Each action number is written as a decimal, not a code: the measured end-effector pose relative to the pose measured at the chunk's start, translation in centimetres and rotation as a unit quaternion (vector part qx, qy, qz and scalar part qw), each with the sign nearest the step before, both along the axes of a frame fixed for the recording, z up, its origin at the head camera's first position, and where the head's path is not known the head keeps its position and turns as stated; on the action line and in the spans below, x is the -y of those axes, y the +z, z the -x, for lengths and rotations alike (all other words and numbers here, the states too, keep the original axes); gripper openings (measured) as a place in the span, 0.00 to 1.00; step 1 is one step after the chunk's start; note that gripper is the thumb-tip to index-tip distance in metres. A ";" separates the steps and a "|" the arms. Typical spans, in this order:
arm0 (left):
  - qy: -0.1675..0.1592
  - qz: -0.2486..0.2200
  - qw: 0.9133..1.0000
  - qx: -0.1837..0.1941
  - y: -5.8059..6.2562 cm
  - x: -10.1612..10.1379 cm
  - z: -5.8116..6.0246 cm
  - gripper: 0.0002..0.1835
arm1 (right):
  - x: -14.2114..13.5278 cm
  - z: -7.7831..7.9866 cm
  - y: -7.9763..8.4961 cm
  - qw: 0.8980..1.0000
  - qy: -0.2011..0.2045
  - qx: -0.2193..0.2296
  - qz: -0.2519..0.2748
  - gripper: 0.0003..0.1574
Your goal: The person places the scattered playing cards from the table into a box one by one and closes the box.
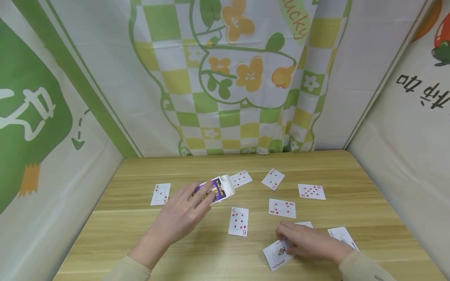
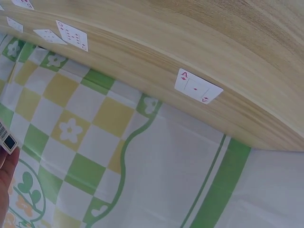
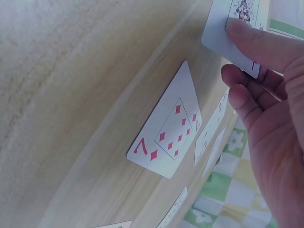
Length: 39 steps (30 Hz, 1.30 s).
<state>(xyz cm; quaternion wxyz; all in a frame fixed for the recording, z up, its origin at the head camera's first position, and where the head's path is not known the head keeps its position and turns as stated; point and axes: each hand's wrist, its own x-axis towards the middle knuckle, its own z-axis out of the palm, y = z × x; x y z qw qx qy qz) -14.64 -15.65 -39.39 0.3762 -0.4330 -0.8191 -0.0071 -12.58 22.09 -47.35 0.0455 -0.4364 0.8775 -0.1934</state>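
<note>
Head view: A person's left hand (image 1: 184, 216) held a purple card box (image 1: 218, 189), its white end open, above the far half of the table (image 1: 197, 263); the fingers lay bent over the box. The right hand (image 1: 313, 240), nearer the person, pinched a joker (image 1: 275, 255) at the near right. Diamond cards lay face up around them: the ace (image 1: 160, 194) left of the box, the six (image 1: 239, 221) between the hands, the four (image 1: 282, 208) just beyond the right hand, the two (image 1: 273, 179) farther back, and the eight (image 1: 311, 191) to its right. A picture card (image 1: 341, 236) showed partly behind the right wrist. A checked cloth (image 1: 242, 130) hung behind the table.

Left wrist view: Only some fingertips showed at the left edge, touching the box's barcoded end; how far they closed could not be told here. The ace lay alone near the table's edge.

Right wrist view: The thumb pressed the joker's face, with the other fingers curled behind it. The seven (image 3: 171, 133) lay flat on the table, near the hand but apart from it.
</note>
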 end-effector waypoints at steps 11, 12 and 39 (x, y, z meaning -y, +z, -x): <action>0.001 0.000 1.000 0.009 -0.2 0.1 -0.1 0.20 | -0.1 0.6 0.9 0.996 0.049 0.002 0.076 0.21; 0.002 0.000 1.000 0.011 -0.2 0.1 -0.1 0.20 | -0.1 0.7 1.0 0.995 0.052 0.003 0.080 0.21; -0.022 0.001 1.000 -0.017 -0.1 -0.2 0.0 0.19 | -0.9 3.0 4.5 0.982 0.047 -0.069 0.171 0.21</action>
